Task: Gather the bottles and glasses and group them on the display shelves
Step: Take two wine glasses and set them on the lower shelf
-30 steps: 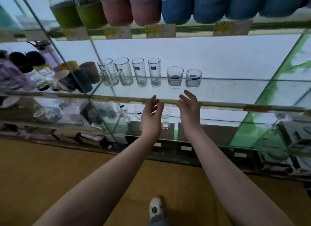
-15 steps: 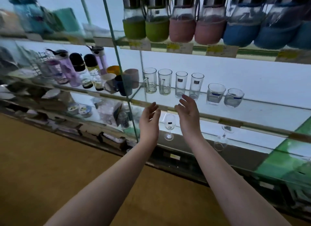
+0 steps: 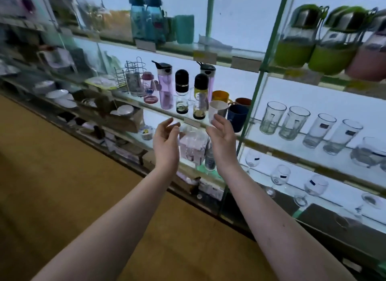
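Note:
My left hand [image 3: 166, 141] and my right hand [image 3: 221, 140] are both raised in front of the glass shelves, palms facing each other, fingers relaxed, holding nothing. Just beyond them on the middle shelf [image 3: 146, 106] stand a pink bottle [image 3: 166, 86], two black-capped bottles [image 3: 181, 92] and a second pink bottle behind. A white cup [image 3: 217, 111], a blue mug [image 3: 237, 116] and a yellow mug [image 3: 220, 95] sit right of them. A row of clear glasses [image 3: 292, 122] stands on the shelf section to the right. Stemmed glasses [image 3: 279, 174] are below.
Green and pink sleeved bottles [image 3: 313, 38] hang over the upper right shelf; blue bottles [image 3: 146, 19] stand upper centre. A green metal post [image 3: 259, 82] divides the shelf sections. White bowls [image 3: 60, 96] and a wire rack [image 3: 131, 75] lie left. Brown floor [image 3: 62, 186] runs along the shelving.
The view has swung left along the shelves. Both hands now face the bottle section instead of the row of clear glasses, which sits to the right. The hands remain open and apart.

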A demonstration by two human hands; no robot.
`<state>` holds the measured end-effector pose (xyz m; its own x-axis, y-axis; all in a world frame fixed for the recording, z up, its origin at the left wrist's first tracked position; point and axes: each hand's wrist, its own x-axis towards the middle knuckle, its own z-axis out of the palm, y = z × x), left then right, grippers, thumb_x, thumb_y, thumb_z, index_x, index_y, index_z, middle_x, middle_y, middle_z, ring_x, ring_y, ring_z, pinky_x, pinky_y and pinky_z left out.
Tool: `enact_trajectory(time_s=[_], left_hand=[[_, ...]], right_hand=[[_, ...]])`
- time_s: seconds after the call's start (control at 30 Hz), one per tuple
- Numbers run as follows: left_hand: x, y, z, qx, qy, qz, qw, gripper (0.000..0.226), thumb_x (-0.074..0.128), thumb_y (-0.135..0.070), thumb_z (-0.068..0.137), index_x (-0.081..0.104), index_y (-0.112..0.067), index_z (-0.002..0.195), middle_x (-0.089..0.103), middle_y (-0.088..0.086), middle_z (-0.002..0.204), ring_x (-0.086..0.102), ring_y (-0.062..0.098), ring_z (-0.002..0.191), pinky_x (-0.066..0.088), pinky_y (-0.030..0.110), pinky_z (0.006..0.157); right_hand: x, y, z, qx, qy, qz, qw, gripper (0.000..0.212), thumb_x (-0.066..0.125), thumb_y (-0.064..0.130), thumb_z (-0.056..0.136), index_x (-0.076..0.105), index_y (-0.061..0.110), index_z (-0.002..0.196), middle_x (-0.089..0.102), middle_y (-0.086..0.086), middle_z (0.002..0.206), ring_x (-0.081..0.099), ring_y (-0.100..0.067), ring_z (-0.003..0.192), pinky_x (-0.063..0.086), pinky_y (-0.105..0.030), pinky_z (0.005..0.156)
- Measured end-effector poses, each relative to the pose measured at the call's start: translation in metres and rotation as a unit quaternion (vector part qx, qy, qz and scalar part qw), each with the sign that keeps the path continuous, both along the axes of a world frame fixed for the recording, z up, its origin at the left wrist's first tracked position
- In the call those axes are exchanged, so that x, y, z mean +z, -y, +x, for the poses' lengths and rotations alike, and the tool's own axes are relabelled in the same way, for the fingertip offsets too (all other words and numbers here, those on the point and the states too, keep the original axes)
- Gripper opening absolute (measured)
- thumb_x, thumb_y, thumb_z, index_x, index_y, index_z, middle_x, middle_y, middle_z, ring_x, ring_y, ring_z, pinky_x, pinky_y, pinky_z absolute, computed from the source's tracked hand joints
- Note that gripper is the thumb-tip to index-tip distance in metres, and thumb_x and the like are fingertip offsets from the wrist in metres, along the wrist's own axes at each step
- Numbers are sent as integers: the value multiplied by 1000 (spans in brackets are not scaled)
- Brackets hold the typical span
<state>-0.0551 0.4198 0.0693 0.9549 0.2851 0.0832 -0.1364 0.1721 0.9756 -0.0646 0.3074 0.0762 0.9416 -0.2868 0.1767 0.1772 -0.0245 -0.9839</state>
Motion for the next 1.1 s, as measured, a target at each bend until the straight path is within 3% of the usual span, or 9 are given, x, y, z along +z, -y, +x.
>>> enact_trajectory(time_s=[0.13,0.23,0.3,0.43,0.6,0.73,0.87,1.1], left_hand=[[5,-51,18,32,10,-2,999,24,47,-13,98,51,-15,121,64,2,109,60,19,105,47,31,89],[2,-86,34,53,15,-13,998,27,47,-13,97,51,-12,124,64,2,109,61,17,100,50,15,65],[-3,-95,41,55,5,-23,998,27,47,-13,98,51,-12,125,64,2,110,61,16,100,49,14,58],[-12,-118,72,75,-7,-6,997,27,47,-12,97,53,-12,123,65,2,109,61,18,106,49,22,77],[-17,-152,127,81,-5,28,996,26,49,-10,96,54,-11,122,65,6,113,61,19,104,51,25,83],[-12,-187,182,107,-14,47,993,25,49,-8,96,56,-8,120,64,7,111,61,15,96,51,15,74],[-10,-217,231,132,-22,67,989,23,47,-8,96,57,-10,117,65,9,113,61,20,103,49,24,81],[-17,-268,299,144,-32,86,985,23,48,-7,95,57,-9,117,65,7,108,63,21,90,51,30,78]], right_hand=[[4,-53,22,36,-3,1,999,40,54,18,94,46,19,133,49,-1,133,50,-7,108,40,-10,72],[3,-89,43,63,-4,3,998,38,53,16,94,47,19,131,50,-3,133,50,-11,110,40,-12,74],[0,-98,50,75,-6,6,997,34,53,17,94,48,22,127,51,-3,133,51,-13,113,41,-14,75],[-12,-123,88,92,-13,15,996,32,54,15,93,50,23,124,53,-4,131,52,-13,112,42,-18,80],[-28,-159,155,109,-19,30,993,32,54,15,92,52,20,124,56,-3,128,53,-12,111,42,-20,83],[-31,-196,219,147,-30,62,987,33,54,15,94,51,17,126,56,-3,126,53,-7,107,41,-18,85],[-27,-228,271,181,-30,73,980,33,54,16,94,51,16,126,56,-5,127,54,-12,110,42,-16,83],[-27,-277,348,201,-24,65,977,30,55,12,91,54,20,119,57,-6,125,55,-13,111,42,-14,83]])
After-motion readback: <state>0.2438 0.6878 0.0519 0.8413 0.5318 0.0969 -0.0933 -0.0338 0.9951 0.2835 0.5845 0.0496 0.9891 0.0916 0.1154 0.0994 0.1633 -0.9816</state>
